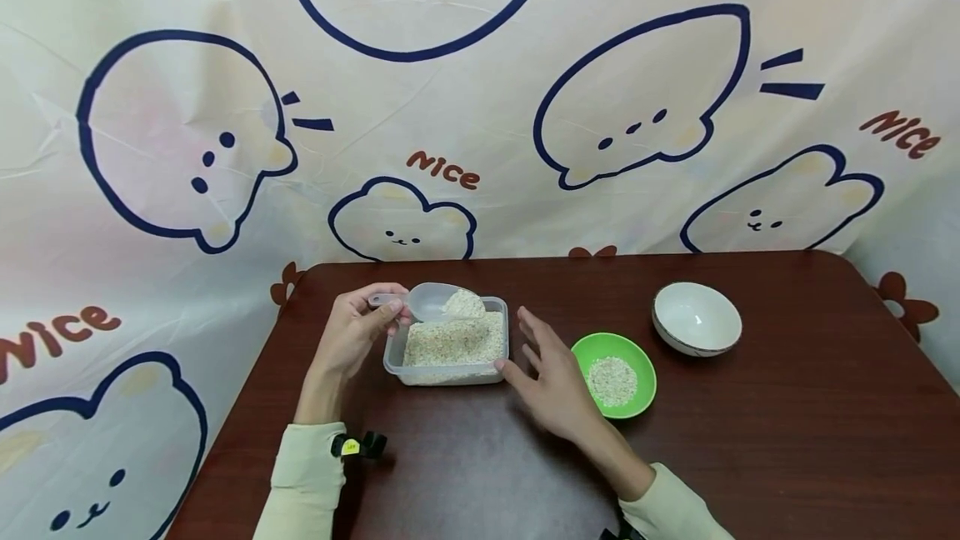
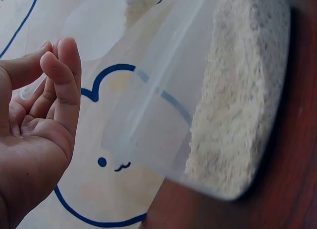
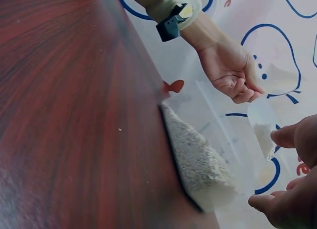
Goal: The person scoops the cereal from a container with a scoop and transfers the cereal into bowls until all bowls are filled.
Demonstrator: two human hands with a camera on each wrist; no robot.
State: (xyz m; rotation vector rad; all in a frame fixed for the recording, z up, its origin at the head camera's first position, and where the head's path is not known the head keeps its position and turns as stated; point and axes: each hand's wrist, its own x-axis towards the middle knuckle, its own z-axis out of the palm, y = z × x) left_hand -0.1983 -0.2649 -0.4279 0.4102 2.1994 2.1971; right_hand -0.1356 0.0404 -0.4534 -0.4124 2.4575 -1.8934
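In the head view my left hand (image 1: 356, 325) pinches the handle of a translucent plastic scoop (image 1: 427, 303), which holds a heap of pale, oat-like flakes (image 1: 464, 305). The scoop is above the far side of a clear rectangular container (image 1: 442, 374) filled with the same flakes (image 1: 453, 342). The left wrist view shows thumb and fingertips meeting on the handle. My right hand (image 1: 553, 382) is beside the container's right end, fingers spread and holding nothing; whether its thumb touches the rim I cannot tell. Partly behind this hand sits a green bowl (image 1: 643, 365) with some flakes in it.
A white bowl (image 1: 697, 319) stands at the back right of the dark wooden table (image 1: 795, 407). Behind the table hangs a pale cloth (image 1: 495, 123) with cartoon drawings. A few tiny crumbs lie on the tabletop in the right wrist view.
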